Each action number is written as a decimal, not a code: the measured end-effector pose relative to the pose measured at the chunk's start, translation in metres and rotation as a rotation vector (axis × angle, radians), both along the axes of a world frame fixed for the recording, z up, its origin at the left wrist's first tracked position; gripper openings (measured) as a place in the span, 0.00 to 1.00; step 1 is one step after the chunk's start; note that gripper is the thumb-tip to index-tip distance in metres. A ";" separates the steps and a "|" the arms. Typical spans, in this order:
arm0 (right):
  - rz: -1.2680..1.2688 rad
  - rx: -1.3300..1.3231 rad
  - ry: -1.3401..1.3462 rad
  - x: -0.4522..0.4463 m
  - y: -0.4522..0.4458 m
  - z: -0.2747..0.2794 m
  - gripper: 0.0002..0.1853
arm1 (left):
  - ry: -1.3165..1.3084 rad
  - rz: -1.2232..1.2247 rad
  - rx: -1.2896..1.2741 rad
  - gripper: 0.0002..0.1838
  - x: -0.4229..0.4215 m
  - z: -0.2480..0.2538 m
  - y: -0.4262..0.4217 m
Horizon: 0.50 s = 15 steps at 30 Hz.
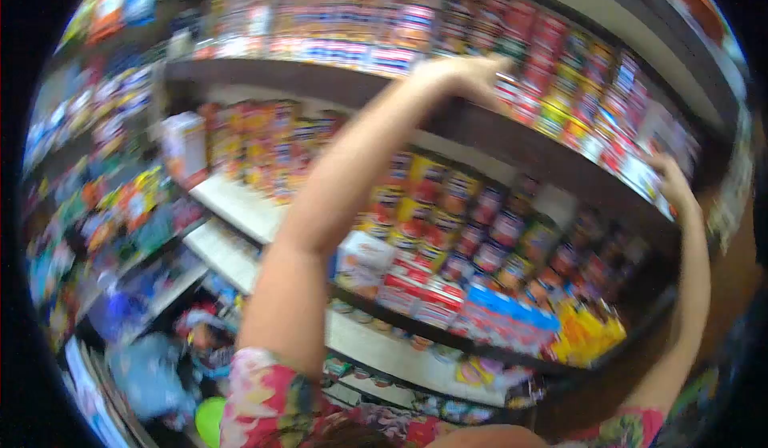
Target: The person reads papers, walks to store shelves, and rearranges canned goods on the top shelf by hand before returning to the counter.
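Observation:
Both my arms reach up to a dark shelf of canned goods, and the view is smeared by motion. My left hand (472, 76) is at the upper shelf's front edge, fingers stretched apart beside red and white cans (520, 100); whether it touches them is unclear. Farther right, my right hand (672, 184) is at the same shelf's end, its visible fingers extended beside a white item (640, 174) with red marks. Yellow-green cans (554, 116) stand in the row between my hands. Neither hand visibly holds anything, though some fingertips are blurred.
Below is a shelf with stacked cans (416, 216), red and white boxes (438, 300), blue-topped packs (508, 308) and yellow bags (588, 332). A white box (184, 146) stands at the left. Colourful packets (136, 200) fill shelves at far left, above a blue-grey bundle (152, 376).

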State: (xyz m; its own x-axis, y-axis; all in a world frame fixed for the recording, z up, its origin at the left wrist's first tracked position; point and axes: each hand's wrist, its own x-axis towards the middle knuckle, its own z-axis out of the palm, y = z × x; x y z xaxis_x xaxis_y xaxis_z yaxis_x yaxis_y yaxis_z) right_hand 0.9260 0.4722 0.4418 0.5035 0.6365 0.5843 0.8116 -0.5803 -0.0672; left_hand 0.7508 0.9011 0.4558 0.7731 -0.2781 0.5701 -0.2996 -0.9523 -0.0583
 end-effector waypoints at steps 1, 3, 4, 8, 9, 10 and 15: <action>0.207 0.005 0.070 0.013 -0.003 0.002 0.32 | 0.031 0.037 -0.005 0.57 -0.003 0.001 -0.003; 0.091 0.087 -0.023 0.040 -0.017 -0.007 0.33 | 0.097 0.018 -0.069 0.55 -0.007 0.004 -0.011; 0.023 0.002 -0.047 0.032 -0.011 -0.005 0.33 | 0.109 0.016 -0.083 0.55 -0.011 0.004 -0.014; 0.013 -0.018 -0.158 0.032 -0.004 -0.004 0.30 | 0.096 0.033 -0.112 0.54 -0.019 0.000 -0.013; 0.020 -0.018 -0.213 0.033 -0.008 -0.003 0.29 | 0.090 0.037 -0.109 0.54 -0.019 0.000 -0.013; 0.031 -0.019 -0.269 0.037 -0.009 -0.003 0.27 | 0.080 0.024 -0.089 0.54 -0.014 0.001 -0.011; 0.137 0.156 0.117 0.036 0.005 0.003 0.17 | 0.102 0.032 -0.122 0.54 -0.010 0.000 -0.007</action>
State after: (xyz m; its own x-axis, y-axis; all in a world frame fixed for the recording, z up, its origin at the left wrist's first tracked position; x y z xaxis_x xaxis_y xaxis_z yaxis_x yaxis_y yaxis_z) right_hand 0.9624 0.4771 0.4444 0.4887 0.6097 0.6240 0.8634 -0.4409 -0.2454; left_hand 0.7413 0.8945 0.4557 0.8362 -0.1858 0.5160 -0.2676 -0.9595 0.0881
